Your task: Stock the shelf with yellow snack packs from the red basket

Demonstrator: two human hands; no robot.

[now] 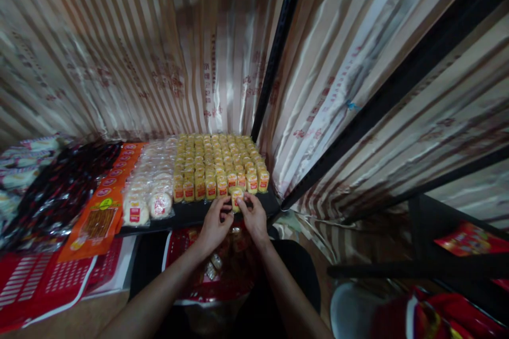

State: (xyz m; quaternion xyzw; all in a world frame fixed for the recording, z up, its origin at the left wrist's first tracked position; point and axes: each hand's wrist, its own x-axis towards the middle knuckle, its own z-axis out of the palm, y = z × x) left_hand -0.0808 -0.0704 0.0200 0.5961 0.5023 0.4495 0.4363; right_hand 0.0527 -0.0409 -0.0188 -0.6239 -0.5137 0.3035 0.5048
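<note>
A small yellow wrapped snack cake with a red and white label is in my right hand. The thumb presses on its front and the fingers behind it are mostly hidden. My left hand is at the cake's left edge, its fingers loosely curled and apart; whether the fingertips touch the wrapper I cannot tell. Just beyond both hands, rows of the same yellow cakes stand packed together on a black shelf. Under my hands, a red basket holds several wrapped pieces.
Left of the cakes lie white round packets, an orange snack bag and dark shiny packets. Another red basket stands lower left. Striped curtains hang behind. Black metal posts rise at the shelf's right.
</note>
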